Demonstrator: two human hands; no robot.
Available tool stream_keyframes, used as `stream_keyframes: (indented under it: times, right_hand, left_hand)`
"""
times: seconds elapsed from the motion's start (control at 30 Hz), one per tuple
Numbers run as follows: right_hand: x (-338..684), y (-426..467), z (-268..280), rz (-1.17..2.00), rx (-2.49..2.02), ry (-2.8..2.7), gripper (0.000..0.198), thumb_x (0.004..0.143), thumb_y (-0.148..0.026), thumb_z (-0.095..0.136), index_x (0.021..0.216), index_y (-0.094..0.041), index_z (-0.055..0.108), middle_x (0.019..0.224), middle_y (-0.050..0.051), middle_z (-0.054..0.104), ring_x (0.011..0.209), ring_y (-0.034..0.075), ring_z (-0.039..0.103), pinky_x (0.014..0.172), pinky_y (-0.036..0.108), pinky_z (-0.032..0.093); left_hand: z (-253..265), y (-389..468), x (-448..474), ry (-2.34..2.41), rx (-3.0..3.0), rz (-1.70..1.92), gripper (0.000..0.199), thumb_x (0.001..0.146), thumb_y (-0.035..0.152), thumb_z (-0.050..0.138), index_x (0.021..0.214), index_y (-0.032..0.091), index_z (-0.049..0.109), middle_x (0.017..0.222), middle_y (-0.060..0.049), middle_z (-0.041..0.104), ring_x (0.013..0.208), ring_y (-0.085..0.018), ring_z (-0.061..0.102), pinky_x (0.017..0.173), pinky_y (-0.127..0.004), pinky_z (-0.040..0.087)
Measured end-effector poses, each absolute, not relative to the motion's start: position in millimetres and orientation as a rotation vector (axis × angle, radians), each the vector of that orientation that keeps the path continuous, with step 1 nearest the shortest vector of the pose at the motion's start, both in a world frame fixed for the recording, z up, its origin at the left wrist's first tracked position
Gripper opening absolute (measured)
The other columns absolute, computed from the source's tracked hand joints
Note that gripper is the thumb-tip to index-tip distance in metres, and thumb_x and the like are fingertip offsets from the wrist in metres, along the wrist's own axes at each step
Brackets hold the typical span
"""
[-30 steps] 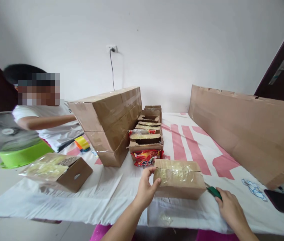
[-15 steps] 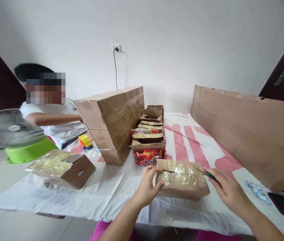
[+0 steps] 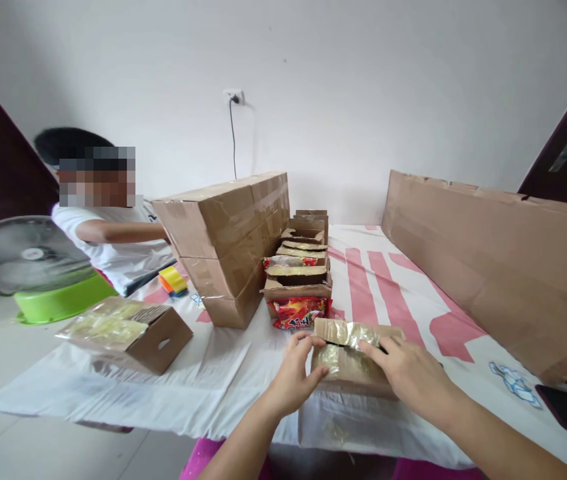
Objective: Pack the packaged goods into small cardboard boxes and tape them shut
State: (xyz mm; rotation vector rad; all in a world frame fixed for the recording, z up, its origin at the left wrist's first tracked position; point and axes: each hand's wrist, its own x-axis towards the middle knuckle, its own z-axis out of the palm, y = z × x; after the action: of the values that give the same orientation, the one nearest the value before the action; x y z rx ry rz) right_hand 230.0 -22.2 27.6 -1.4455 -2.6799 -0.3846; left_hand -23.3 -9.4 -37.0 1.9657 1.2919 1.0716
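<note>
The taped box point(image 3: 348, 385) lies near the front edge of the surface point(image 3: 233, 393). The left hand point(image 3: 294, 375) holds its left end, thumb and fingers parted across the corner. The right hand point(image 3: 406, 370) reaches over its right side, fingertips on the top seam; I cannot tell whether those fingers hold anything.

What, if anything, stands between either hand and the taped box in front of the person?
Nothing visible: the left hand holds the taped box by its left end, and the right hand is at its top seam. The red packet lies beyond the box, not between.
</note>
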Motion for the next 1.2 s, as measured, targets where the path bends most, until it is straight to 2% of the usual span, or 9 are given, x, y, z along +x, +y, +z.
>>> stream_keyframes:
  times: [0.27,0.53,0.73,0.93,1.07,1.2]
  right_hand:
    - [215.2,-24.0,42.0,-0.409,-1.557,-2.741,0.06,0.078,0.005,0.043,0.127,-0.027,0.058,0.099,0.007,0.069,0.087,0.024,0.066,0.066,0.033,0.05]
    - [203.9,-23.9,58.2,-0.501,-1.636,-2.775,0.042,0.082,-0.002,0.049,0.114,-0.024,0.065,0.101,0.012,0.07,0.09,0.025,0.067,0.067,0.03,0.049]
    - [220.2,-27.6,53.5,-0.563,-1.616,-2.719,0.056,0.074,0.003,0.048,0.12,-0.025,0.062,0.095,0.01,0.071,0.079,0.02,0.067,0.055,0.024,0.045]
    - [251.2,-30.7,48.3,-0.597,-1.723,-2.636,0.052,0.074,0.005,0.048,0.112,-0.026,0.065,0.084,0.008,0.071,0.072,0.021,0.067,0.057,0.027,0.045]
    - [279.1,-34.4,44.5,-0.563,-1.799,-2.642,0.063,0.069,0.009,0.046,0.117,-0.027,0.066,0.083,0.008,0.071,0.075,0.023,0.068,0.058,0.028,0.045]
    - [301.6,-43.2,43.6,-0.365,-1.801,-2.587,0.065,0.079,0.003,0.041,0.129,-0.033,0.058,0.087,0.004,0.069,0.075,0.023,0.069,0.059,0.03,0.046]
  left_hand:
    - [-37.0,-9.7,-23.6,1.321,1.996,1.028,0.032,0.078,0.024,0.065,0.11,0.023,0.059,0.122,-0.012,0.051,0.124,-0.03,0.046,0.107,-0.049,0.037]
    - [-32.8,-8.1,-23.3,1.359,2.03,0.972,0.032,0.079,0.023,0.063,0.11,0.023,0.058,0.122,-0.011,0.052,0.123,-0.03,0.045,0.106,-0.051,0.037]
    - [-33.1,-7.3,-23.8,1.355,2.051,0.997,0.032,0.078,0.023,0.064,0.11,0.024,0.06,0.119,-0.01,0.055,0.118,-0.029,0.049,0.103,-0.05,0.04]
    - [-32.4,-4.8,-24.9,1.373,2.065,0.978,0.032,0.078,0.022,0.063,0.11,0.024,0.061,0.119,-0.009,0.058,0.119,-0.029,0.049,0.103,-0.05,0.04]
    - [-29.6,-6.1,-25.8,1.365,2.088,0.971,0.034,0.079,0.023,0.063,0.113,0.025,0.06,0.121,-0.01,0.058,0.119,-0.029,0.049,0.102,-0.049,0.041]
    - [-16.7,-7.0,-24.4,1.321,2.189,0.882,0.047,0.078,0.018,0.062,0.124,0.026,0.055,0.122,-0.009,0.059,0.119,-0.03,0.046,0.103,-0.049,0.037]
